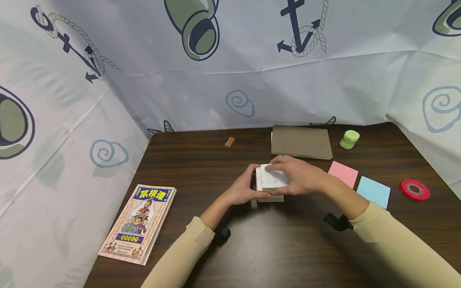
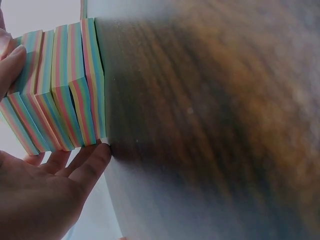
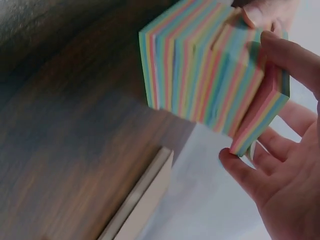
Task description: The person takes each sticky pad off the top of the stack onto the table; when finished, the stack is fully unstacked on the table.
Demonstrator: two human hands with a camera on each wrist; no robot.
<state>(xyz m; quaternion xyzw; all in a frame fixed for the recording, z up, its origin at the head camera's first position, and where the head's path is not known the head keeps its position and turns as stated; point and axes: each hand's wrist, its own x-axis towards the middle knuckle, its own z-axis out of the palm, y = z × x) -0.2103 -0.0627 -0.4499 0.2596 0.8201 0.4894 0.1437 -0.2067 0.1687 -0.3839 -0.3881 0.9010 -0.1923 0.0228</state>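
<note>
Near the middle of the head frame, on a dark wooden table, both hands close around a stack of sticky-note pads with rainbow-striped edges. From the left, the left hand grips the stack, thumb curled over its near left side and fingers against the lower edge; in the left wrist view its fingertips lie just under the striped edges of the pads, where these meet the tabletop. From the right, the right hand lies over the top of the stack with fingers curled down around it; in the right wrist view the thumb and fingers pinch the fanned, slightly offset pads between them. Just beyond the stack, toward the upper middle of the frame, lies a closed brown notebook, with a green tape dispenser to its right. At the right of the hands lie a pink note pad and a blue note pad, and farther right a red roll of tape. A small eraser sits toward the upper left of the table, and an illustrated book rests at the lower left, well apart from the hands.
</note>
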